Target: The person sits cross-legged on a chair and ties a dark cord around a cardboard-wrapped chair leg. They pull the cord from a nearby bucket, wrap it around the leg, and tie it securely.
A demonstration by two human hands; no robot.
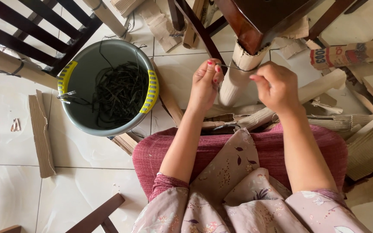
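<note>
While the left hand (204, 84) and right hand (275, 86) each pinch an end, a thin dark string (237, 68) stretches between their fingertips, at 12 o'clock of the cardboard-wrapped chair leg (238, 75).

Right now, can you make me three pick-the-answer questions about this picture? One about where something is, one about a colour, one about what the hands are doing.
1. Where is the grey tub of dark strings?
A. on the person's lap
B. on the floor, on the left hand's side
C. on a chair

2. What colour are the tub's handles?
A. yellow
B. red
C. blue

3. What are the left hand and right hand doing?
A. resting flat on the floor
B. pinching a thin strand stretched between them
C. holding a cup

Answers:
1 B, it sits on the pale tiles beside the left arm.
2 A, both grips are yellow.
3 B, the strand runs hand to hand by the cardboard-wrapped leg.
</note>
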